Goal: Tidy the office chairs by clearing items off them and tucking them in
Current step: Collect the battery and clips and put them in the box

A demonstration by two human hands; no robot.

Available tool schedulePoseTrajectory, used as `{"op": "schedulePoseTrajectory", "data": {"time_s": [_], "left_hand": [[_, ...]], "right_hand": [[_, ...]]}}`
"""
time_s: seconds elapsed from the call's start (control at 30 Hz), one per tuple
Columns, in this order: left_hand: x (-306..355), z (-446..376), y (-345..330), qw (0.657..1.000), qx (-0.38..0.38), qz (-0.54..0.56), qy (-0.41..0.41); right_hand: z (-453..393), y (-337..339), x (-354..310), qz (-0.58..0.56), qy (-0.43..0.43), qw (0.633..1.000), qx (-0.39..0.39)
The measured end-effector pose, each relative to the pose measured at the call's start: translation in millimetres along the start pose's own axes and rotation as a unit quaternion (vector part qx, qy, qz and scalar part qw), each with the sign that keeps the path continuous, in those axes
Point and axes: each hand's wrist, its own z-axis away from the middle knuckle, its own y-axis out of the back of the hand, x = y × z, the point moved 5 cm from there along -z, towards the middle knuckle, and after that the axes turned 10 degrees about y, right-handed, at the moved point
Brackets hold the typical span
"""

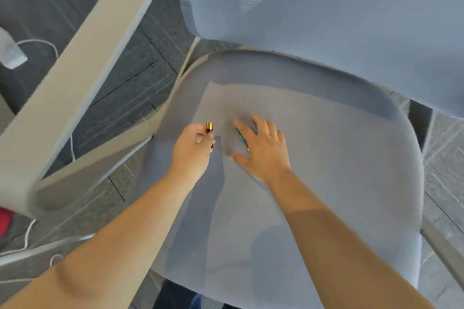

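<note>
We see two small things on or just over the chair seat (313, 158), near its middle-left; the first, a battery (209, 127) with a gold end and dark body, is pinched in the left hand (192, 150), lifted clear of the cloth by the look of its shadow, so it can be carried off; the second, a slim teal thing (243, 140), perhaps another battery or a pen, lies on the seat under the right hand (263, 148), whose fingers are spread and nearly straight over it, touching or about to gather it; we cannot tell whether it is gripped yet, and the blur hides what it is.

We judge that each hand takes one item so the seat is cleared in one pass; the clearing step is under way, the tucking-in not yet begun.

The backrest (339, 7) rises beyond the seat; a pale armrest (82, 78) runs along the left side; beneath lies grey carpet (130, 88), with a white cable (37, 44) and a charger (11, 54) on it at far left, well apart from the chair.
</note>
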Motion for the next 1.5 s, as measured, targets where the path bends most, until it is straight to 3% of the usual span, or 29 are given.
{"op": "schedulePoseTrajectory", "data": {"time_s": [0.13,0.23,0.37,0.47,0.7,0.9,1.07,1.5], "left_hand": [[-9.2,-3.2,-6.0,1.000,0.004,0.022,0.010],[-13.2,-1.3,-8.5,0.999,-0.001,0.034,0.016],[-11.5,9.3,-5.9,0.999,-0.011,0.041,0.012],[-1.0,23.2,0.4,0.999,-0.022,0.043,0.009],[54.2,92.7,50.8,0.996,-0.012,0.079,-0.046],[88.5,164.7,140.7,0.977,0.073,0.174,-0.095],[88.6,218.9,235.2,0.943,0.164,0.265,-0.117],[-3.1,329.6,499.5,0.856,0.356,0.349,-0.135]], "right_hand": [[-5.1,-9.8,3.0,0.056,0.076,0.993,0.070],[2.9,-12.1,1.9,0.052,0.057,0.993,0.095],[5.6,-5.6,6.0,-0.108,-0.072,0.989,0.064],[10.4,15.6,5.2,-0.251,-0.131,0.956,0.075],[18.0,114.4,-57.6,-0.392,-0.074,0.909,0.124],[23.0,195.9,-151.3,-0.428,0.035,0.895,0.123],[27.9,232.4,-258.5,-0.422,0.143,0.892,0.078],[61.7,223.5,-554.7,-0.375,0.327,0.867,-0.028]]}}
